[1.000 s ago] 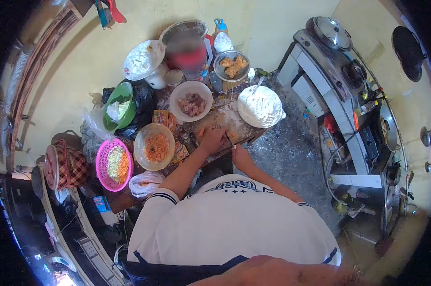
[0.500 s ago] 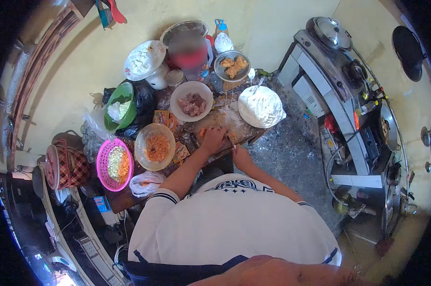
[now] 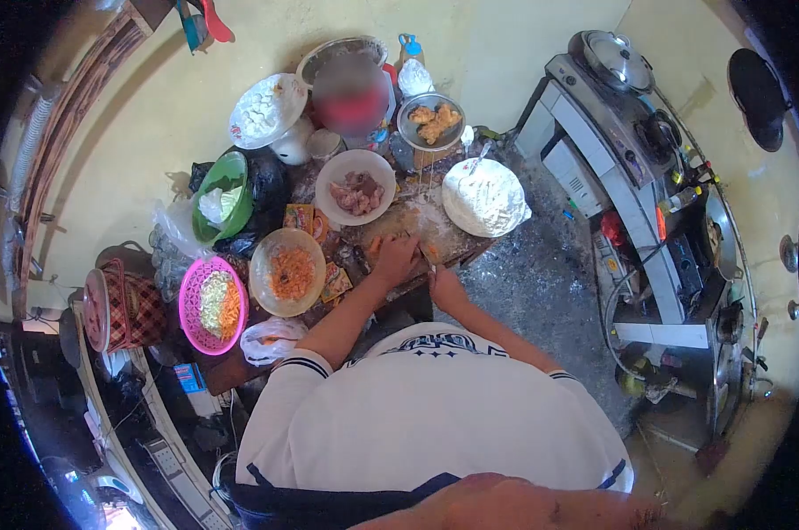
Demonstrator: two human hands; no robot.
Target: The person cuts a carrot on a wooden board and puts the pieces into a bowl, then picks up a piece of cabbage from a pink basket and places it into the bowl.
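Note:
On the floury wooden work surface (image 3: pixel 435 231), my left hand (image 3: pixel 398 259) presses down with its fingers curled over an orange piece of carrot, mostly covered. Just left of those fingers lies another carrot piece (image 3: pixel 376 245), and small orange bits (image 3: pixel 432 251) sit to the right. My right hand (image 3: pixel 447 288), closed and low at the near edge, grips a knife (image 3: pixel 430 263); only a thin part of it shows, close to my left fingers. A pale bowl of raw meat (image 3: pixel 355 187) stands just beyond my left hand.
Left are a bowl of chopped carrot (image 3: pixel 292 272), a pink basket (image 3: pixel 212 306) with cut vegetables and a green basin (image 3: pixel 223 196). A tub of flour (image 3: pixel 483 198) stands to the right. Fried pieces (image 3: pixel 435 124) sit farther back. A stove (image 3: pixel 607 115) is at far right.
My right hand and the knife have shifted very slightly; my left hand stays in nearly the same place. The bowls have not moved.

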